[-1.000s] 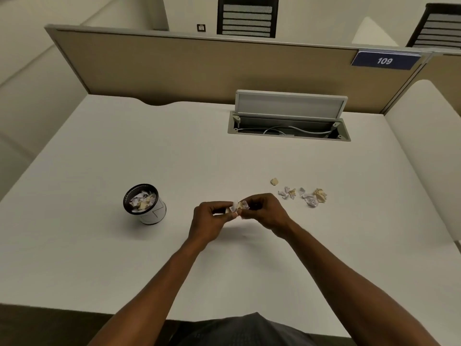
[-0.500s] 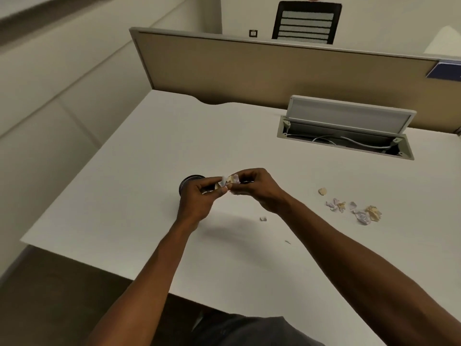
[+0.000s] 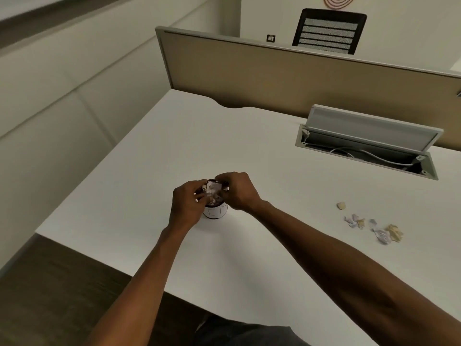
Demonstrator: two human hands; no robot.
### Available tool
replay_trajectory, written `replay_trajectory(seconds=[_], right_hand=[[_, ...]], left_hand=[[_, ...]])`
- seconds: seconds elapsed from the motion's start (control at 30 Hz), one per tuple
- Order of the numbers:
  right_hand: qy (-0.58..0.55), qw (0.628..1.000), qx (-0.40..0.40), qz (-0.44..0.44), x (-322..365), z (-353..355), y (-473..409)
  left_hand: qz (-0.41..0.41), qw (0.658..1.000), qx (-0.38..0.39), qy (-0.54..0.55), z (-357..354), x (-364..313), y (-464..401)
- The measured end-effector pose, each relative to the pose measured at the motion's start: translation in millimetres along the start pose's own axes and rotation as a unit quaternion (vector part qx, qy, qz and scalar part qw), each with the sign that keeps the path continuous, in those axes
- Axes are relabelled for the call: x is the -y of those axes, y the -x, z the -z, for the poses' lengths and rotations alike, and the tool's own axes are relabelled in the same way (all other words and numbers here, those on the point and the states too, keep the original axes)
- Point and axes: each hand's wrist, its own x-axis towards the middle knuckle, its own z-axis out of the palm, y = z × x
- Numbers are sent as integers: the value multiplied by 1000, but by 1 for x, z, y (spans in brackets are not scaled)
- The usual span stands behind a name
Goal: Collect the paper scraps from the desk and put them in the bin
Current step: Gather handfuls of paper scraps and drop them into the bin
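Two bare forearms reach in from the near edge of the white desk (image 3: 154, 151) and meet over a small round bin (image 3: 216, 211), which stands upright toward the desk's left side. The left hand (image 3: 186, 206) is curled at the bin's left rim, its fingertips bunched around pale paper just above the opening; the right hand (image 3: 238, 191) is curled at the right rim, its fingers bent down toward the same wad. Both appear to be pinching scraps over the mouth, though where held paper ends and the bin's contents begin cannot be told apart. The bin has a dark rim and a white wall marked with thin dark lines, and it is filled with crumpled white and tan pieces (image 3: 212, 193) — they show between the two hands right up to the rim. Well to the right, more paper scraps (image 3: 371, 224) lie loose on the desk: a tan bit sits slightly apart at the far end, and white, lilac and yellowish crumples cluster nearer. Farther back, a cable tray (image 3: 366, 156) set into the desk stands with its grey lid (image 3: 371, 126) tilted up — white cables lie inside. Behind it runs a tan partition (image 3: 274, 73), and beyond that the back of a black chair (image 3: 328, 31) shows.
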Motion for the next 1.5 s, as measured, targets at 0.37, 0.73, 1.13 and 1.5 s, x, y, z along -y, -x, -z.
replay_trajectory(seconds=[0.37,0.73,1.13,1.5], right_hand=[[165,978,59,117,-24,-11,34],[8,964,-209,-166,-118,30,103],[89,946,-94,-296,-168,42,219],[120,957,-85,-249,-161,21,232]], left_hand=[[-134,963,84,-218,-9,18,22],[-200,968,-23,-149,-29,4,32],[-172,943,254,-126,-146,-48,63],[-150,942,267,-140,-179,-45,66]])
